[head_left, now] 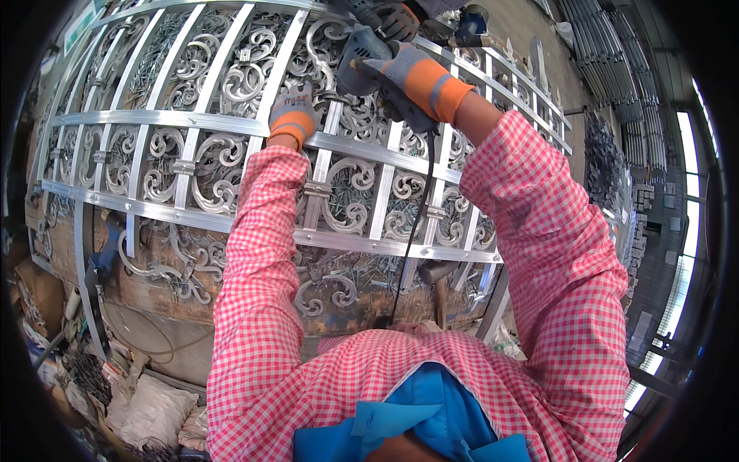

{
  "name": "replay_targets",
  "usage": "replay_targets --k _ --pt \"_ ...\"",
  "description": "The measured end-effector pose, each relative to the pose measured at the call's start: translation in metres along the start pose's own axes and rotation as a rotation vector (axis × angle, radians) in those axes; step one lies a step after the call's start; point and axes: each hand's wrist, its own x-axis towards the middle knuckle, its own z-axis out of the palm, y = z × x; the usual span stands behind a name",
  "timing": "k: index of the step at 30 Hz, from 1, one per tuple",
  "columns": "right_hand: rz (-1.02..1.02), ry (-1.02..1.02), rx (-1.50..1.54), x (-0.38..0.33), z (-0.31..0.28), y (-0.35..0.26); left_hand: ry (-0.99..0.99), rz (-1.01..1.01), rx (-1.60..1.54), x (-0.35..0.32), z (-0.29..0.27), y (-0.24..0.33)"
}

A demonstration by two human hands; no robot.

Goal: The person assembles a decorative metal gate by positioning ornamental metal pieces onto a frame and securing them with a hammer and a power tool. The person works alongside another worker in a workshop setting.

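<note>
A large silver metal gate panel (192,123) with scrollwork lies flat across a workbench in front of me. My left hand (292,115), in a grey and orange glove, presses down on a bar and scroll of the panel. My right hand (419,77), gloved the same way, grips a grey handheld power tool (362,58) held against the scrollwork. The tool's black cord (412,231) hangs down toward my body. Both my sleeves are red and white check.
Another person's gloved hand (399,19) holds a second power tool (469,23) at the panel's far edge. Stacked metal bars (608,61) line the right wall. Sacks and scrap (146,408) lie on the floor at lower left, under the wooden bench (154,292).
</note>
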Motion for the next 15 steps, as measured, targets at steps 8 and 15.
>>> replay_targets --k 8,15 --pt "0.054 -0.002 -0.022 0.004 0.002 -0.011 0.168 0.035 0.036 0.002 0.014 -0.007" --pt "0.158 -0.045 0.090 0.005 -0.004 -0.008 0.190 0.050 0.021 0.003 0.015 -0.007"
